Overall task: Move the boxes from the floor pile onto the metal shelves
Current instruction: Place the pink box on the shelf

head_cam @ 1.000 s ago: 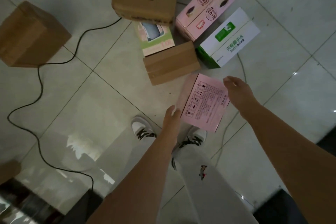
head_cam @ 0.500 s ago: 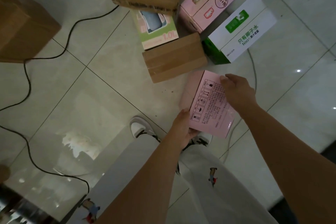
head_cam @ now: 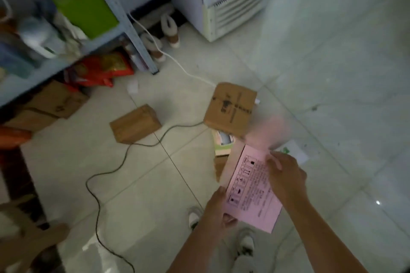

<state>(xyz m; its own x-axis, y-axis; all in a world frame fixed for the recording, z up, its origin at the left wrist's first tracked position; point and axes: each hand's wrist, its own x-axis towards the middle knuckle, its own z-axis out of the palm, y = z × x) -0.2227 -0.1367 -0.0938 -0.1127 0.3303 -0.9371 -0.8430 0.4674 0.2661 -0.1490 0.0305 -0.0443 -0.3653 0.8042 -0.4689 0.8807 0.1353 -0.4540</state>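
Observation:
I hold a pink box with printed symbols up off the floor, gripped from both sides. My left hand clasps its near-left corner and my right hand clasps its right edge. Behind it lies the floor pile: a large brown carton, a pale green-and-pink box under it, and a blurred pink box. A small brown carton sits alone to the left. The metal shelves stand at the upper left, loaded with a green box and other goods.
A dark cable snakes across the tiled floor, and a white cable runs past the shelf leg. A white cooler stands at the back. Fuzzy boots, red bags and cartons sit by the shelf base.
Both hands closed on the pink box and lifted it off the floor. My view swung up and left, bringing the shelves and cooler into sight.

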